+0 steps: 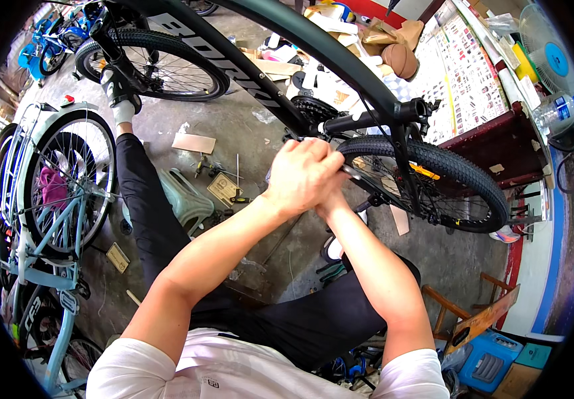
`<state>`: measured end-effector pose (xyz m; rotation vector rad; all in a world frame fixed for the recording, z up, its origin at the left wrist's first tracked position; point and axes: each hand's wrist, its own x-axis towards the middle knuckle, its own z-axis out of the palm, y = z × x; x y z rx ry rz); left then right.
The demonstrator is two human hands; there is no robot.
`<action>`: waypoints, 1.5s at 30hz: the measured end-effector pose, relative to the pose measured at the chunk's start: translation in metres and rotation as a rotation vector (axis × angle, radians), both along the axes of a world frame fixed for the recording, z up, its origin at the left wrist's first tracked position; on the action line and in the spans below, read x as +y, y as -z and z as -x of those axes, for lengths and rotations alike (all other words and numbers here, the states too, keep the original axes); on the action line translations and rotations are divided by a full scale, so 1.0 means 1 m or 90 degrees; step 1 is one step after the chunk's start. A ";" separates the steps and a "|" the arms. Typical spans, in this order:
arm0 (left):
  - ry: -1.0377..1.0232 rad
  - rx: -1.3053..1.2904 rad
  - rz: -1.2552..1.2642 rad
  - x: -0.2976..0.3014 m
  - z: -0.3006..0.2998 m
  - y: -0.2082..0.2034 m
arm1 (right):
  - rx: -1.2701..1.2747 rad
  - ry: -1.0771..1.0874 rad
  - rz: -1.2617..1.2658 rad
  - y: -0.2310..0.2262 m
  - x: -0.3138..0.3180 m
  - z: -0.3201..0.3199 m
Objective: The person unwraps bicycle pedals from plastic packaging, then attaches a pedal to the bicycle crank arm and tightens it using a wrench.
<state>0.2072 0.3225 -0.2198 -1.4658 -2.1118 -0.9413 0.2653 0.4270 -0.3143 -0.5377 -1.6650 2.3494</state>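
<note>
My left hand [303, 171] is closed, its fingers wrapped over my right hand [331, 199]. The right hand is mostly hidden below it, and its fingers do not show clearly. A short grey metal bar end [351, 172] juts out at the right of the clasped hands; the rest is covered, so I cannot tell its kind. Both hands are beside the crank area of a black bicycle [260, 86], just below its chainrings [313, 110]. To the right is the bicycle's rear wheel [476, 189], with an orange reflector [424, 171] on its spokes.
My outstretched leg [147, 193] reaches the front wheel [157, 63]. A pale green plastic stool [184, 199] lies among tools and cardboard pieces [193, 143]. A light blue bicycle [54, 233] stands left. A basketball [400, 61], fan [546, 53], wooden stool [473, 322] and blue case [490, 359] are at right.
</note>
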 end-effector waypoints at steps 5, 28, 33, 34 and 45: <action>-0.147 -0.372 -0.266 -0.014 0.026 0.028 | -0.134 0.063 -0.102 -0.048 -0.017 0.011; -0.308 -1.288 -0.693 -0.019 0.068 0.140 | -0.134 0.066 -0.118 -0.033 -0.006 0.007; -0.228 -0.821 -0.533 -0.023 0.064 0.058 | -0.173 0.047 -0.082 -0.058 -0.018 0.012; -0.198 -0.729 -0.473 -0.018 0.060 0.051 | -0.173 0.048 -0.084 -0.059 -0.018 0.011; -0.157 -0.082 -0.101 -0.002 0.008 0.000 | -0.071 0.035 -0.096 -0.037 -0.013 0.013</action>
